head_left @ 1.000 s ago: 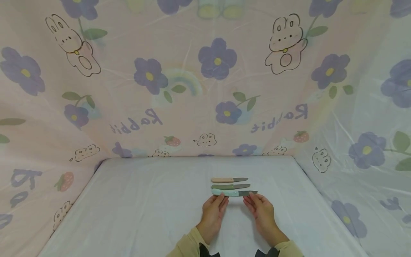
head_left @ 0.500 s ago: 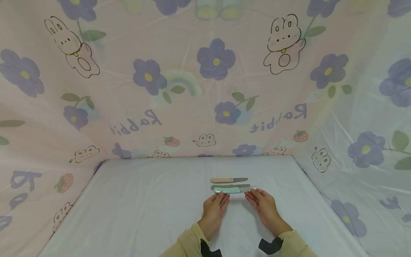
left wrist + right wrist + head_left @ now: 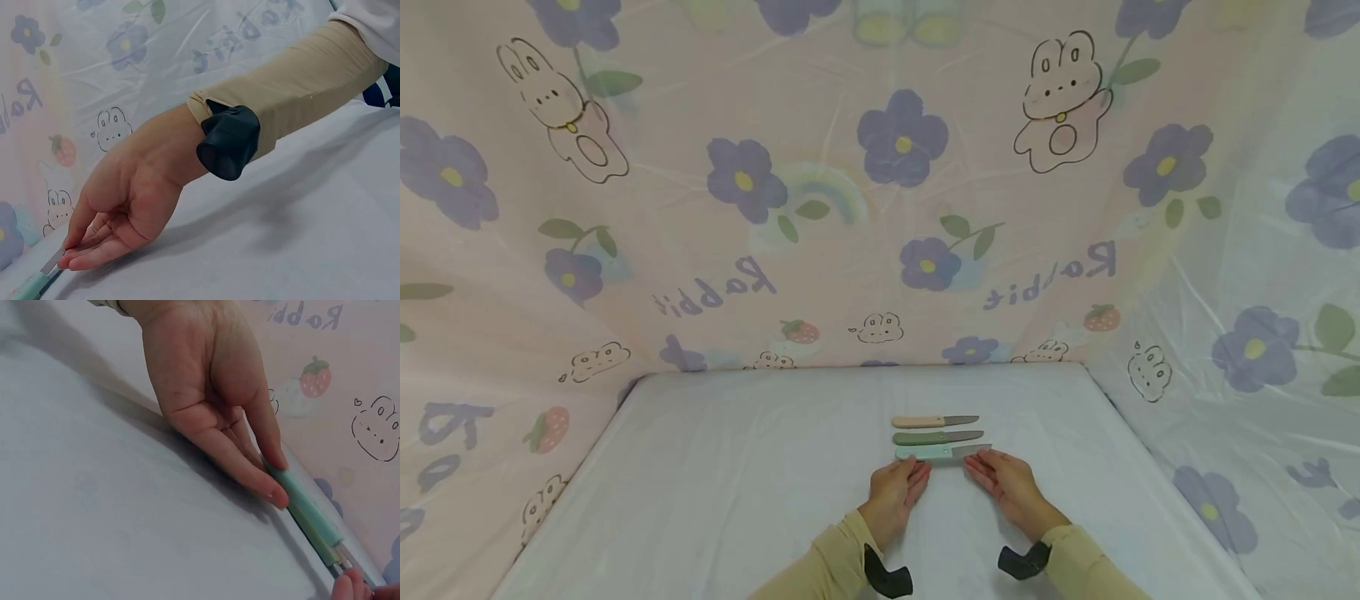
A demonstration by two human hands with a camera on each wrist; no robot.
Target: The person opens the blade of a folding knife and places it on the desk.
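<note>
Both hands hold a small knife with a mint handle (image 3: 932, 452), its blade pointing right. My left hand (image 3: 895, 492) pinches the handle between thumb and fingers; the right wrist view shows this left hand (image 3: 206, 394) from the side. At the blade's tip, my right hand (image 3: 1007, 486) pinches the metal, and the left wrist view shows that right hand (image 3: 134, 194). Just beyond lie a green-handled knife (image 3: 925, 437) and a beige-handled knife (image 3: 925, 422), parallel to it. Whether the mint knife touches the table cannot be told.
The knives are on a white-covered table (image 3: 737, 475). Patterned sheets with flowers and rabbits hang behind it (image 3: 820, 267) and along both sides. Black wrist mounts (image 3: 887, 575) sit at the cuffs of the beige sleeves.
Half a second ago the mint knife was raised and overlapped the green knife in the head view. Now it is nearer me and apart from the green one, still in both hands.
</note>
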